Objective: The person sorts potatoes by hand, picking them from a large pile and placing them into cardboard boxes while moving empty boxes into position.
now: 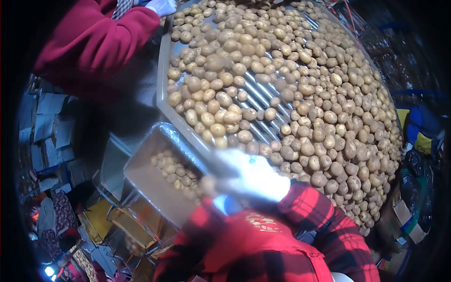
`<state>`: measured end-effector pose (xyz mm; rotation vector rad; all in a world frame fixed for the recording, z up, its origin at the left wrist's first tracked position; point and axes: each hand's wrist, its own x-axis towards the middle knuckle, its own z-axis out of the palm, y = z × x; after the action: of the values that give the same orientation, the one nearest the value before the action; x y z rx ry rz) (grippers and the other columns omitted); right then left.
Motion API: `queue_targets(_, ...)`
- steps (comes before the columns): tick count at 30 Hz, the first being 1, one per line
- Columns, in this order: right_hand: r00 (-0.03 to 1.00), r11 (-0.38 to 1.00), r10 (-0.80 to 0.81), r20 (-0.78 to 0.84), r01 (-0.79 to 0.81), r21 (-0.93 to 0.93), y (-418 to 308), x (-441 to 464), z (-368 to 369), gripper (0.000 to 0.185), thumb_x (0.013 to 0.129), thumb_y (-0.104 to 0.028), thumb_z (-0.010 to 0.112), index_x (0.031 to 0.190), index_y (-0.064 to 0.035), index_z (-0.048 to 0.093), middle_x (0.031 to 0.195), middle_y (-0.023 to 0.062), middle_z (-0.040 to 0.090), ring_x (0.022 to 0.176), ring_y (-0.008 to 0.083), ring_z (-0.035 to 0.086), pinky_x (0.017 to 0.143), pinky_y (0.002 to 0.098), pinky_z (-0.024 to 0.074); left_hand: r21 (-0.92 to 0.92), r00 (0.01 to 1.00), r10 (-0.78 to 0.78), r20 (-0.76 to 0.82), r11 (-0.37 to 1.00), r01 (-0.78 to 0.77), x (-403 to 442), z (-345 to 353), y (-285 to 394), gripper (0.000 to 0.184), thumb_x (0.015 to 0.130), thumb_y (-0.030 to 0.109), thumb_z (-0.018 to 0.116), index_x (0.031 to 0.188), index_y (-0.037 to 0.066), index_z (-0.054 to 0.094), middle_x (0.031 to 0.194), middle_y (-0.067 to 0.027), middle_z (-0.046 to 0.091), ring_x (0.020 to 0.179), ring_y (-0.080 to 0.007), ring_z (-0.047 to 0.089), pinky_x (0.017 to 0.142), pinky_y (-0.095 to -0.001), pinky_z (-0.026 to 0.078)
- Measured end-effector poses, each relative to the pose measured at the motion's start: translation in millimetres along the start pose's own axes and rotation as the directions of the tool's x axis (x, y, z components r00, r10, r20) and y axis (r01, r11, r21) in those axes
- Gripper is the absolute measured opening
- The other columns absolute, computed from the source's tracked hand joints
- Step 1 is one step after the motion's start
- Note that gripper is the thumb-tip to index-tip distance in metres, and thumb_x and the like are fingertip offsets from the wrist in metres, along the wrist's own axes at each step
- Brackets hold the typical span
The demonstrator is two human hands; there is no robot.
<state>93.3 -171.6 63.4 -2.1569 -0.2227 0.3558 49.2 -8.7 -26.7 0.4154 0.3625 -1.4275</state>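
Note:
My right hand (258, 176), in a white glove, is over the near left edge of a sorting table (162, 89) covered with potatoes (338, 127). Motion smears its fingers, so their grip does not show. Just below it, against the red apron (253, 235), a white and blue patch of my left hand (227, 205) shows; its fingers are hidden. A blurred potato (207, 185) is close to both hands, above the rim of a lined box (141, 162). Whether a hand touches it I cannot tell. More potatoes (174, 171) lie inside the box.
Metal rollers (263, 96) show between the potatoes. At the upper left a co-worker's red sleeve (105, 44) and white-gloved hand (162, 6) are at the table's edge. Crates (129, 221) stand at the lower left, and flattened boxes (49, 117) are stacked at the far left.

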Motion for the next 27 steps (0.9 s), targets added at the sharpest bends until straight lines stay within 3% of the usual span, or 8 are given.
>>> queue_targets(1,0.905,0.922,-0.343,-0.253,0.272,-0.275,21.7,2.5,-0.7,0.040,0.089,-0.025,0.065,0.124,-0.0059,0.061,0.111,0.0205,0.064,0.103,0.0368,0.064,0.084,0.0459,0.0525,-0.026,0.999,0.002,-0.045,1.000,-0.003,-0.4,-1.3,0.6,0.050,0.105,0.030,0.054,0.143,-0.001,0.044,0.115,-0.0082,0.057,0.095,-0.0145,0.058,0.077,-0.0241,0.050)
queue_targets(3,0.896,0.952,0.126,-0.426,-0.230,-0.202,42.2,20.8,-21.8,0.051,0.087,-0.018,0.068,0.135,-0.0047,0.056,0.119,0.0174,0.065,0.104,0.0379,0.064,0.090,0.0459,0.0524,-0.138,0.998,0.020,0.054,0.990,-0.012,-5.1,2.4,8.3,0.048,0.106,0.036,0.055,0.136,-0.001,0.050,0.105,-0.0061,0.059,0.080,-0.0083,0.053,0.061,-0.0163,0.045)
queue_targets(5,0.834,0.759,-0.241,-0.496,-0.156,-0.632,130.6,39.5,-6.4,0.036,0.092,-0.011,0.056,0.127,-0.0043,0.056,0.109,0.0157,0.064,0.082,0.0368,0.067,0.071,0.0467,0.0548,-0.184,0.995,0.059,-0.083,0.980,-0.074,-0.7,9.0,9.8,0.047,0.106,0.035,0.055,0.136,0.000,0.050,0.106,-0.0070,0.060,0.079,-0.0079,0.051,0.058,-0.0156,0.043)
queue_targets(8,0.934,0.616,0.114,-0.338,-0.334,-0.713,144.4,69.4,-20.3,0.017,0.094,-0.012,0.055,0.105,-0.0080,0.066,0.088,0.0155,0.067,0.082,0.0307,0.070,0.071,0.0454,0.0548,-0.052,0.965,0.172,-0.198,0.981,-0.186,3.4,7.8,10.8,0.044,0.107,0.027,0.054,0.142,0.001,0.047,0.117,-0.0095,0.061,0.080,-0.0066,0.050,0.056,-0.0146,0.042)
queue_targets(16,0.974,0.873,0.222,0.046,-0.220,0.436,21.5,-11.5,-54.9,0.034,0.094,-0.023,0.068,0.123,-0.0050,0.068,0.114,0.0129,0.071,0.105,0.0232,0.068,0.088,0.0369,0.0543,-0.040,0.964,0.091,-0.249,0.994,-0.105,5.0,2.1,40.2,0.056,0.102,0.006,0.047,0.155,0.025,0.039,0.145,-0.0167,0.051,0.072,-0.0114,0.055,0.054,-0.0174,0.043)
queue_targets(18,0.950,0.986,0.168,-0.264,-0.161,0.049,32.6,3.1,-52.4,0.035,0.090,-0.023,0.071,0.121,-0.0061,0.069,0.122,0.0158,0.067,0.119,0.0338,0.061,0.095,0.0433,0.0526,0.088,0.984,0.179,-0.003,0.980,-0.178,-4.6,-2.7,41.6,0.051,0.099,0.002,0.050,0.146,0.021,0.049,0.143,-0.0183,0.052,0.091,-0.0174,0.066,0.057,-0.0199,0.047)
queue_targets(20,0.896,0.689,-0.434,-0.090,0.266,-0.674,81.4,32.4,-39.6,0.045,0.086,-0.027,0.070,0.127,-0.0110,0.066,0.130,0.0151,0.062,0.113,0.0393,0.061,0.091,0.0513,0.0521,0.394,0.964,0.266,0.014,0.884,-0.250,-7.1,-21.5,38.6,0.042,0.098,0.002,0.053,0.138,0.016,0.054,0.144,-0.0193,0.051,0.095,-0.0189,0.064,0.058,-0.0215,0.048)
queue_targets(27,0.888,0.726,-0.336,-0.315,0.031,-0.687,128.5,139.6,-34.2,0.033,0.080,-0.018,0.068,0.112,-0.0161,0.065,0.128,0.0081,0.059,0.109,0.0352,0.058,0.093,0.0546,0.0457,0.295,0.991,0.118,0.056,0.947,-0.130,-27.9,-21.1,48.9,0.041,0.100,0.015,0.056,0.139,0.010,0.048,0.146,-0.0131,0.051,0.116,-0.0232,0.060,0.083,-0.0363,0.057)
